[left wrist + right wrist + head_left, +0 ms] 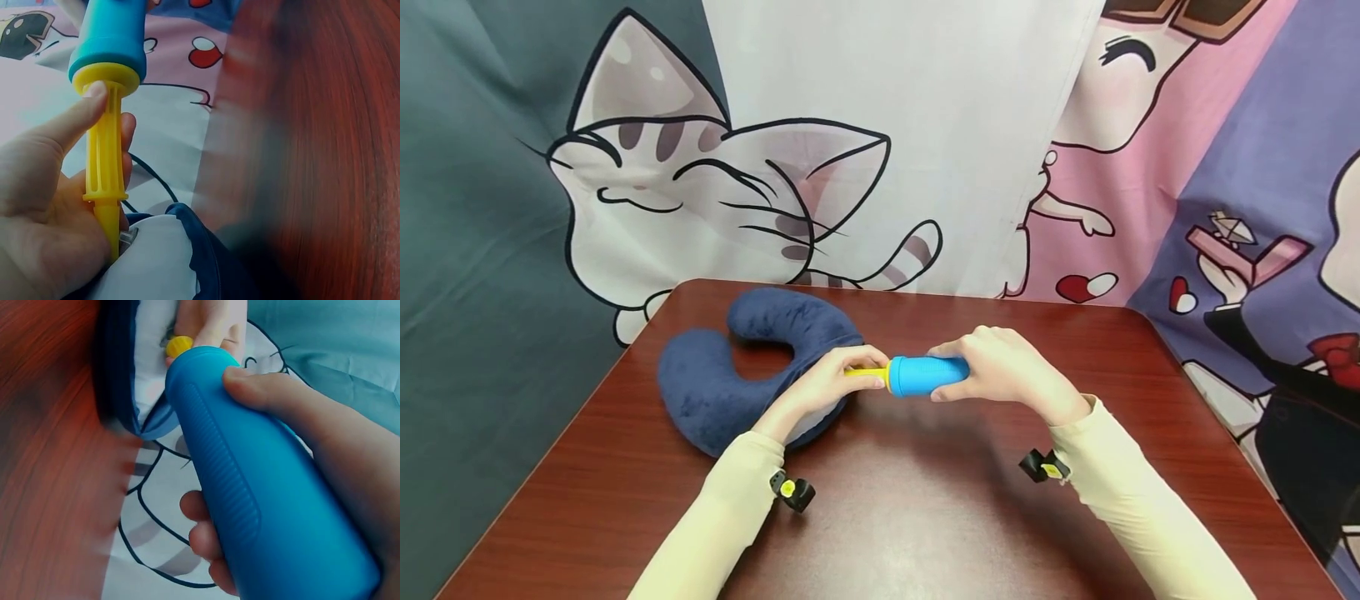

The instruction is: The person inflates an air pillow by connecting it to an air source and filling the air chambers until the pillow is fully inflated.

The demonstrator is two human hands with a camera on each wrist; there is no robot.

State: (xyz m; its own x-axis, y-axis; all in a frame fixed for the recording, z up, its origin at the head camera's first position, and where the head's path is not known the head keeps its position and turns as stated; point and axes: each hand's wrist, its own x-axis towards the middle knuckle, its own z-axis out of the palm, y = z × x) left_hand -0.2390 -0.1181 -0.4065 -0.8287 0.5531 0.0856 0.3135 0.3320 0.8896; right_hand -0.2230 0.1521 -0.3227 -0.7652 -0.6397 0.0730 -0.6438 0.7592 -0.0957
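A blue and yellow hand pump [917, 376] lies level above the table between both hands. My right hand [1003, 371] grips its blue barrel [250, 469], thumb on one side and fingers on the other. Around the ribbed yellow nozzle [104, 147], my left hand [827, 383] curls its fingers, with the thumb near the collar. Beside the left hand rests a dark blue U-shaped neck pillow [700, 387], showing a white inner part [156, 256]. A small clear plastic piece [129, 237] shows close to the nozzle's tapered end; whether they touch, I cannot tell.
The reddish-brown wooden table [917, 508] extends on all sides of the hands. Behind it hangs a printed cloth [970, 167] with cartoon cats. Small black cameras are strapped to both wrists.
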